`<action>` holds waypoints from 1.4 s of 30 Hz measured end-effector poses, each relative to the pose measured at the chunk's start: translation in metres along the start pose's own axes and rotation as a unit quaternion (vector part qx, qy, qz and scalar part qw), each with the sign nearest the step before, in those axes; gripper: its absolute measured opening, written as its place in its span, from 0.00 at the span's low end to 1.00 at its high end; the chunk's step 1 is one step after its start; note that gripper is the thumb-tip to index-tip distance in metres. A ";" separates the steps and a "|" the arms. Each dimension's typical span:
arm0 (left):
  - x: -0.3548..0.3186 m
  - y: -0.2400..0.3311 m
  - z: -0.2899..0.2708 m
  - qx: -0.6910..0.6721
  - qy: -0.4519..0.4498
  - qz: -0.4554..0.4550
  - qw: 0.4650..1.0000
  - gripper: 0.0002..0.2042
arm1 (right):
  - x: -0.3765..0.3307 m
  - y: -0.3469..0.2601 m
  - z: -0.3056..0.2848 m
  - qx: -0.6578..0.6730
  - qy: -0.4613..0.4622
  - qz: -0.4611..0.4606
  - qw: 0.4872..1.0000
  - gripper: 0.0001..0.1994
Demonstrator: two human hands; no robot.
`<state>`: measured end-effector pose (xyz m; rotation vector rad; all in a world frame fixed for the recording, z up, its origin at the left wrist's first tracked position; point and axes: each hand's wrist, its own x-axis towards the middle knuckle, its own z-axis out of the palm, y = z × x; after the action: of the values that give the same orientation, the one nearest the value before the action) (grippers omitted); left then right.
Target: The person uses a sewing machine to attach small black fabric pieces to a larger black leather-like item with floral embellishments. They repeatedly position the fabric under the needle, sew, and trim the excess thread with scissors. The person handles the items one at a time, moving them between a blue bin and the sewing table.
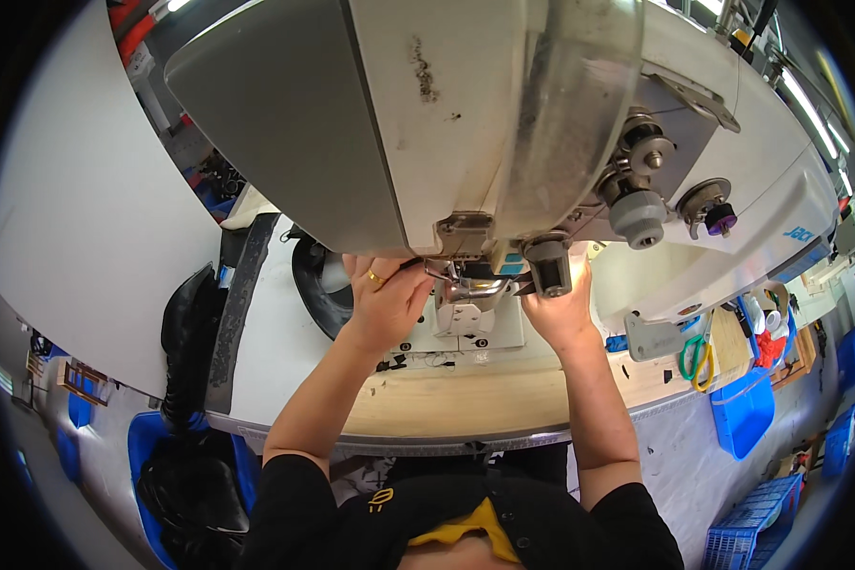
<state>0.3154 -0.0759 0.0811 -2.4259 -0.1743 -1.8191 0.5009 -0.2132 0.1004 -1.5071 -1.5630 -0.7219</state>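
Observation:
A large white and grey sewing machine (446,123) fills the upper middle, its presser foot area (470,285) between my two hands. My left hand (387,302), with a ring on one finger, is left of the foot, its fingers bent and closed around a small bit of black material (410,263). My right hand (562,309) reaches in on the right, beneath the machine head; a metal knob (547,266) and the head hide most of its fingers. Beside my left hand, a curved black leather-like piece (312,299) lies on the white tabletop.
Scissors with green and yellow handles (698,363) lie on the right, above a blue tray (743,413). Black pieces fill a blue bin (142,475) at the lower left. More black material (188,332) hangs at the table's left edge. Dark scraps (437,361) dot the table front.

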 end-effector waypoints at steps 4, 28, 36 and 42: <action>-0.005 -0.009 0.005 0.003 -0.028 -0.041 0.999 0.12 | -0.001 0.004 -0.001 0.020 0.000 0.031 0.999 0.12; -0.163 -0.135 -0.304 0.393 -0.105 -0.615 0.676 0.12 | -0.099 0.018 0.007 0.087 -0.127 0.144 0.978 0.14; -0.131 -0.147 -0.280 0.527 -0.086 -0.581 0.614 0.19 | -0.143 0.023 -0.015 0.053 -0.161 0.114 0.979 0.14; -0.089 -0.125 -0.206 0.384 -0.071 -0.394 0.832 0.14 | -0.145 0.009 -0.014 0.026 -0.146 0.109 0.983 0.11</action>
<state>0.0762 0.0140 0.0552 -1.9514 -1.7498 -1.2918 0.5034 -0.2977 -0.0182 -1.7718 -1.5810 -0.3442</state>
